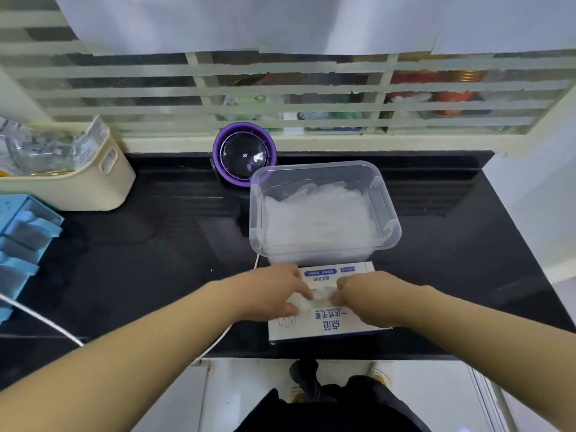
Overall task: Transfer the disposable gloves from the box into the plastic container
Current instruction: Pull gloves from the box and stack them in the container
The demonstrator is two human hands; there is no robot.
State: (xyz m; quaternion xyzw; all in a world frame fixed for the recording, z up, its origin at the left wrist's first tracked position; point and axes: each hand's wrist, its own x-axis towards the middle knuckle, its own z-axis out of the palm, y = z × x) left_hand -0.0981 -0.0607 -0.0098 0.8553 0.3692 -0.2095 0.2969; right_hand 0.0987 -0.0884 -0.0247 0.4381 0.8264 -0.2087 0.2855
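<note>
1. Far left there's a blue drawer organizer [21, 232] sitting at the edge of the black counter [156, 260].
2. Just behind it is a cream basket [103, 185] stuffed with crinkly clear plastic wrappers [46, 148].
3. A white cable [46, 322] runs across the front left of the counter. Another bit of cable shows between the person's arms, near the counter edge.
4. Towards the middle, right up against the back ledge, is a round purple gadget [244, 155] with a dark dome top. It's just beside the back left corner of the tub.
5. The left hand [274, 294] is down on the left part of the glove box. Its fingers are bent, and thumb and fingertips pinch a glove tuft [318, 299] poking out of the slot in the top.
6. The glove box [336, 322] itself is white with blue print. It lies flat at the front edge of the counter, right in front of the person.
7. Directly behind the box, basically touching it, is the clear plastic container [314, 165], lid off. There's already a decent pile of disposable gloves [321, 219] lying inside it, covering the bottom.
8. The right hand [367, 300] comes in from the other side. Its fingers are curled tight, knuckles up, gripping the same tuft at the slot. It's a bit blurry there, so I can't tell how much it's got hold of.
9. The two hands are almost touching over the slot.
</note>
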